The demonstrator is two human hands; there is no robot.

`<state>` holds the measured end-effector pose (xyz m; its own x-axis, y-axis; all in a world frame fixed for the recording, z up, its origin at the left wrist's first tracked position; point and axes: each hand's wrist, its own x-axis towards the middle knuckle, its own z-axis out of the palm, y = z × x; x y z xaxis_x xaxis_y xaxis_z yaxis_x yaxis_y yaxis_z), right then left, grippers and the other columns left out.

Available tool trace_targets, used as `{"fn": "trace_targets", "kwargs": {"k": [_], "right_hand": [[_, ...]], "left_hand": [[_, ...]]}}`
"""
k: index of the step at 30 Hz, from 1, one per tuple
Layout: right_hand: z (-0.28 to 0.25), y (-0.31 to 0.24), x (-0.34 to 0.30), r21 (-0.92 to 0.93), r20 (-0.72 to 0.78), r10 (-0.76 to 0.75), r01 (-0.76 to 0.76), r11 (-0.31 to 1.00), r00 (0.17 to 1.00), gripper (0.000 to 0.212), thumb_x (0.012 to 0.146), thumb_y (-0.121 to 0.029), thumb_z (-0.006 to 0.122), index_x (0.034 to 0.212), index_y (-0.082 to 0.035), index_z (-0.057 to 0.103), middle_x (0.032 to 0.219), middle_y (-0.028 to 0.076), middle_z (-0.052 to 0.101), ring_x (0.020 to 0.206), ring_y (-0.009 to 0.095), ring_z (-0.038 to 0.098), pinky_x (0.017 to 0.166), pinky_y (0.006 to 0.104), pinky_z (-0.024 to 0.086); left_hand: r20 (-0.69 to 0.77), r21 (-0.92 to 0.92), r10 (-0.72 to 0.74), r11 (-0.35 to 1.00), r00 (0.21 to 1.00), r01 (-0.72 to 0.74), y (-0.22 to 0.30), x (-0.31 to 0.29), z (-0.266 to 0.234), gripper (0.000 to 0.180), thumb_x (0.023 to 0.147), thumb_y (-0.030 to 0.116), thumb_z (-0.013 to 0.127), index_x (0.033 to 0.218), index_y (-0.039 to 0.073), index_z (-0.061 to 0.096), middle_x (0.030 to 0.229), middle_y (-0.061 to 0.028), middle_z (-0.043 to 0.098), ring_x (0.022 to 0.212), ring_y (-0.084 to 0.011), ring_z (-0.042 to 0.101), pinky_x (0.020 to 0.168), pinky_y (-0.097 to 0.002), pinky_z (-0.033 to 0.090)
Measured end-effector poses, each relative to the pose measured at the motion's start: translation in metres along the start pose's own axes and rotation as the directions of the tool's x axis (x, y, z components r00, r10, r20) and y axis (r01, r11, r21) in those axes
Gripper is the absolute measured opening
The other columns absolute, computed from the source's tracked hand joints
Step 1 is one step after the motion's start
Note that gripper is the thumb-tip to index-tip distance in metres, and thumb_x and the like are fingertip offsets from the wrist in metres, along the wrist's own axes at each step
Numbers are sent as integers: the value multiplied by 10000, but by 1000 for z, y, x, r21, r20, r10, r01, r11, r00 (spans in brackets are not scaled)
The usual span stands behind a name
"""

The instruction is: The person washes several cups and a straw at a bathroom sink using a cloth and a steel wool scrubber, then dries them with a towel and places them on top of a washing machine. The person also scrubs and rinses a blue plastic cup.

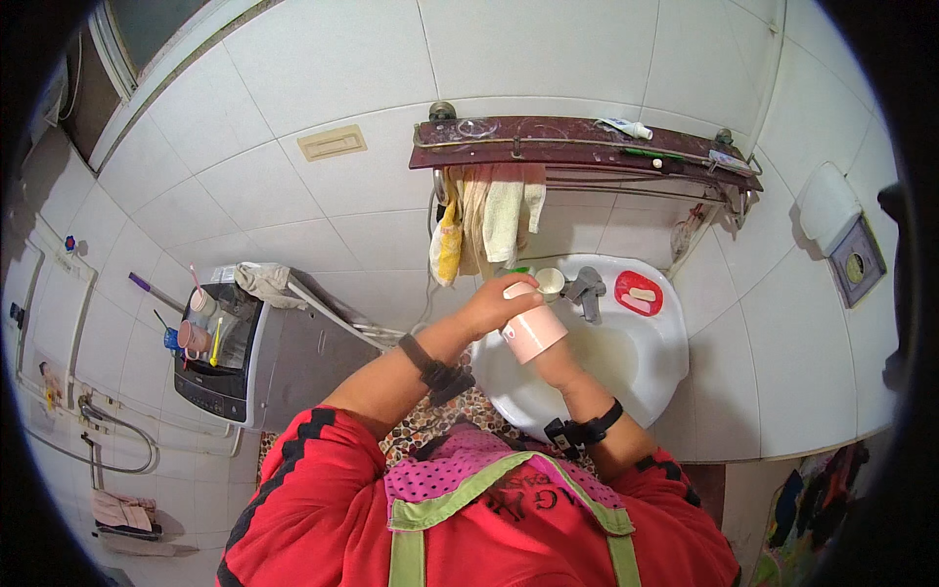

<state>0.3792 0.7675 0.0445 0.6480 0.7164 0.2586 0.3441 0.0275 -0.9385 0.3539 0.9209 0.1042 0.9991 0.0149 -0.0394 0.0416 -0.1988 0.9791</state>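
Over the white washbasin [672,364], my left hand [494,305] is wrapped round the upper end of a pale pink cup [535,335]. The cup is tilted, and its wider end points down toward my right hand [556,362]. Most of my right hand is hidden behind the cup, so its fingers do not show. Whether it reaches inside the cup or only touches it, I cannot tell. Just behind the cup stand a pale round container [551,283] and the grey tap [588,293]. A red soap dish [631,302] with a pale bar of soap [643,294] sits on the basin's right rim.
Above the basin, a dark red wall shelf [567,131] bears a toothpaste tube [626,128]; towels [504,210] hang below it. At left stands a washing machine [293,364] with a pink mug [195,338], a blue cup [171,338] and a cloth [268,284] on top.
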Motion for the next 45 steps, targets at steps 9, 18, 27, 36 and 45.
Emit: {"fn": "trace_targets", "kwargs": {"k": [9,18,27,36,45], "right_hand": [[15,14,7,-410,85,-227,241,879,970,381,871,-158,509,1231,-43,458,1157,171,520,1081,322,500,911,379,412],[15,-6,-4,947,88,98,-114,300,991,478,896,-178,553,1327,-63,380,1281,84,467,1155,221,484,939,341,422],[27,18,15,-268,-64,-250,225,937,966,422,862,-152,536,1252,-33,426,1163,161,512,1077,326,494,920,392,400],[20,-4,-5,464,-32,28,-10,886,999,429,891,-167,532,1285,-42,416,1216,109,516,1126,243,501,929,345,419],[32,8,1,429,-78,12,22,903,997,422,879,-222,553,1246,-44,443,1156,115,549,1054,265,543,902,368,445]], "left_hand": [[-63,428,-171,885,983,182,5,2,0,473,774,368,668,1114,53,574,889,-113,641,809,-182,624,728,-317,499],[0,-210,182,961,983,-178,-2,-8,-11,375,813,241,639,1139,72,562,1080,-57,580,983,-121,533,890,-277,430],[-128,551,-137,813,982,185,22,-5,3,552,770,446,629,1128,31,557,828,-188,647,777,-237,655,703,-350,513],[-19,-137,165,976,986,-166,-10,-13,-11,450,816,356,633,1137,47,570,1038,-66,606,933,-154,563,850,-305,455],[-151,458,-128,870,980,184,13,-13,2,472,798,386,602,1102,26,586,847,-170,654,776,-256,641,732,-338,503]]}}
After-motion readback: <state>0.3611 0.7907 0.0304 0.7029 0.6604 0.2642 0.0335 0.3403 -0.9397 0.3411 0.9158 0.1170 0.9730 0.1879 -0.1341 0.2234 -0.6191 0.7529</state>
